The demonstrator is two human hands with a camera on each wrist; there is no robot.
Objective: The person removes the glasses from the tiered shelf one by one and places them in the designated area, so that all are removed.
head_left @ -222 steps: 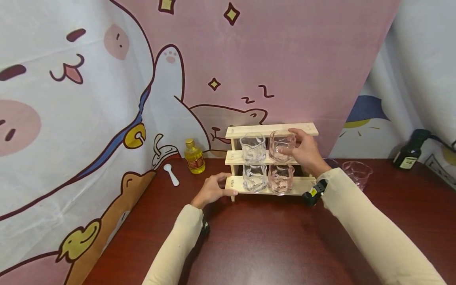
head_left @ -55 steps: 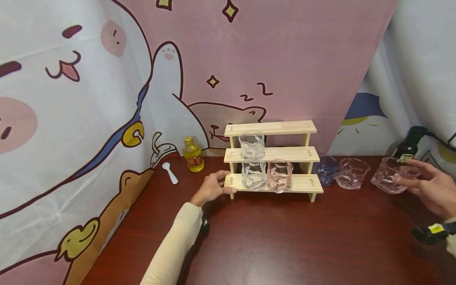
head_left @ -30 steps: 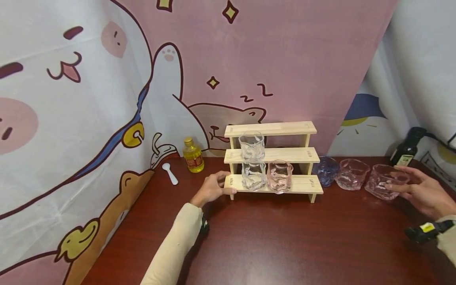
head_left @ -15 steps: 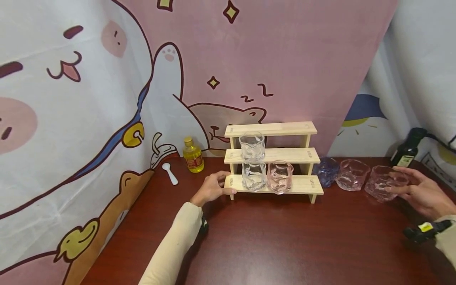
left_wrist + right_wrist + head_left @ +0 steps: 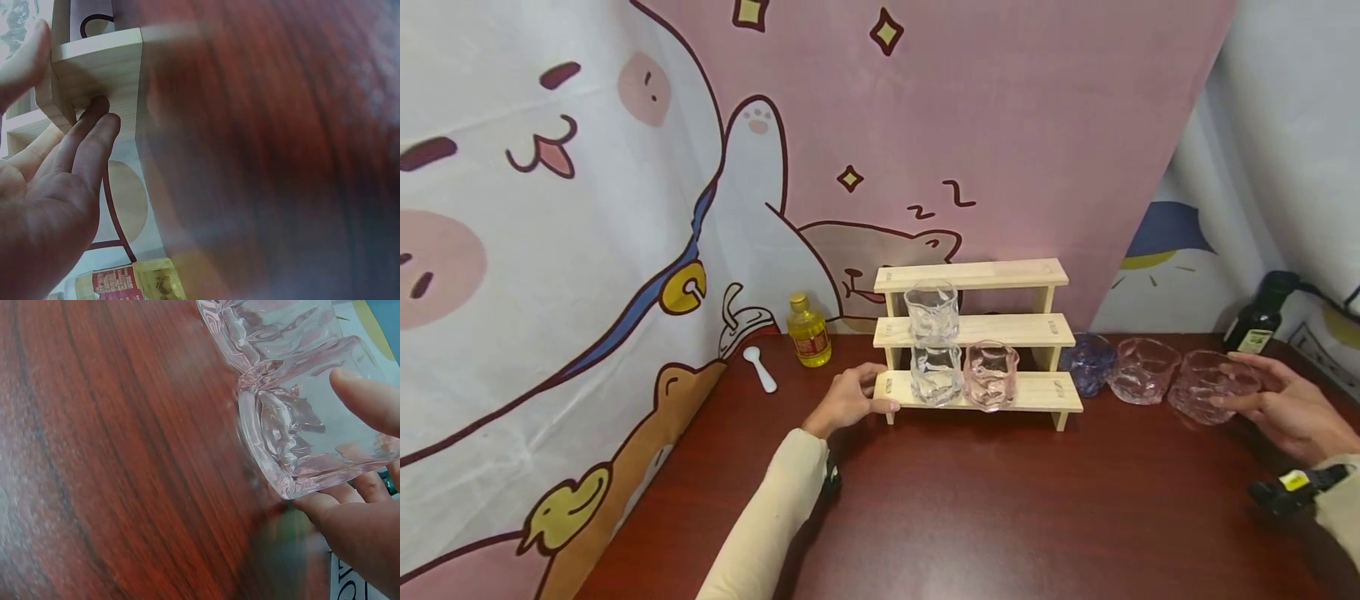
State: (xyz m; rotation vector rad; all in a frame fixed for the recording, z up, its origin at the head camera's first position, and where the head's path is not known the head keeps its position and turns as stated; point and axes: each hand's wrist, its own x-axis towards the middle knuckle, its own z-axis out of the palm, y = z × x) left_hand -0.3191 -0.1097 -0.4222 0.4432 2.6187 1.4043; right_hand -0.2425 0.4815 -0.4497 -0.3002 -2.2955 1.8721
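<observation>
My left hand (image 5: 847, 402) grips the left end of a three-step wooden display rack (image 5: 1037, 390), its thumb along the front of the lowest board. In the left wrist view, fingers (image 5: 94, 140) of that hand reach behind and under the board. Far right, my right hand (image 5: 1292, 408) holds a pink glass (image 5: 1206, 387) between thumb and fingers. That glass stands at the tabletop, right beside another pink glass (image 5: 1142, 372). On the rack, a clear glass (image 5: 932, 312) occupies the middle step. A second clear glass (image 5: 936, 375) and a pink tumbler (image 5: 990, 377) stand on the bottom step.
A blue glass (image 5: 1087, 367) stands just right of the rack, partly behind it. Behind my right hand is a dark green bottle (image 5: 1258, 317). Left of the rack are a yellow oil bottle (image 5: 809, 333) and a white spoon (image 5: 760, 369). A printed cloth (image 5: 1000, 125) hangs behind.
My right hand has carried the pink glass from the rack's middle step to the far right and lowered it to the table beside the other pink glass. My left hand has stayed on the rack.
</observation>
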